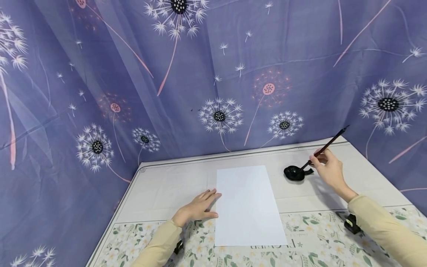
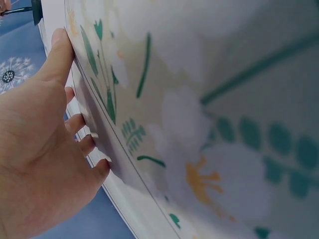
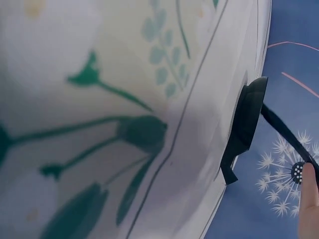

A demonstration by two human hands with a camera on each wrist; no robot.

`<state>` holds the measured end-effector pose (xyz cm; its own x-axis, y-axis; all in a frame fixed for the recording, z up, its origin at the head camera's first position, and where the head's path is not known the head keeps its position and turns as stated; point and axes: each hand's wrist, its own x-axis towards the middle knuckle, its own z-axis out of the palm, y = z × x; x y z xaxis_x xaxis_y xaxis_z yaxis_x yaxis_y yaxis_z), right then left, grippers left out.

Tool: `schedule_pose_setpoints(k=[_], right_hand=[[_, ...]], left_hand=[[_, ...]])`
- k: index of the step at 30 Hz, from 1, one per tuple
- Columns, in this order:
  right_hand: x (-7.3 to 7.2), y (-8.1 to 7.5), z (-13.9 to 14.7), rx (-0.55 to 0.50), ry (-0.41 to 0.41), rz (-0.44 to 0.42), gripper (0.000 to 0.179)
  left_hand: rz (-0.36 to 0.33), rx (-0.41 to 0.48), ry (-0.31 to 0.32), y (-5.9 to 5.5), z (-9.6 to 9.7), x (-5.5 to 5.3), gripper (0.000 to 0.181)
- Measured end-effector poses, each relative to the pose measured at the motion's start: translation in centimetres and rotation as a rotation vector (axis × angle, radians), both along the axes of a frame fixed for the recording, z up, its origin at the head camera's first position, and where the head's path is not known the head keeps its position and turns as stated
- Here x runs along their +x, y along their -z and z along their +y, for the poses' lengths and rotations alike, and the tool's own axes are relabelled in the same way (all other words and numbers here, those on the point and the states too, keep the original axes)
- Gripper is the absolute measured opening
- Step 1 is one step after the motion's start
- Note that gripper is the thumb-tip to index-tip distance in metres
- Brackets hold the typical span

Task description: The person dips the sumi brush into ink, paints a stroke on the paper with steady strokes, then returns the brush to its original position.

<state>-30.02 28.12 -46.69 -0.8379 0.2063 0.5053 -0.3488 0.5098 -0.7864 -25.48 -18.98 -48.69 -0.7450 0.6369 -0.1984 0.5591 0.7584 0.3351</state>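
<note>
On the left, one left hand [image 1: 197,208] lies with fingers spread, gripping nothing, its index fingertip and thumb at the left edge of one blank white sheet [image 1: 247,207]. The sheet lies flat on one tablecloth [image 1: 176,181]. Farther right sits one black dish [image 1: 293,174], the lower end of one tilted brush [image 1: 328,144] in it. Rightmost, one right hand [image 1: 329,171] pinches that brush.

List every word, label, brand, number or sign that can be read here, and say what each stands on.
"FLOWER", apparently: large lettering on the floral table cover, partly hidden by the white sheet.
A finer line of lettering near it, on the same cover: too small to read.
No readable text on the white sheet or brush.
</note>
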Motion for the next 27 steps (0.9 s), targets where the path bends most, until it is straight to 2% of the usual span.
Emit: schedule_pose_setpoints(k=[6,15,23,27], right_hand=[[0.2,-0.8,0.1,0.069,0.001,0.011,0.018],[-0.2,-0.6,-0.1,0.031,0.045,0.100,0.017],[0.0,0.1,-0.7,0.015,-0.026,0.064,0.016],[0.3,-0.1,-0.6,0.055,-0.042,0.028,0.014]], left_hand=[[0.001,0.013,-0.001,-0.1,0.0,-0.1,0.074],[-0.016,0.009,-0.015,-0.1,-0.1,0.0,0.073],[-0.022,0.013,-0.009,-0.1,0.0,0.0,0.073],[-0.018,0.015,-0.007,-0.1,0.1,0.0,0.073]])
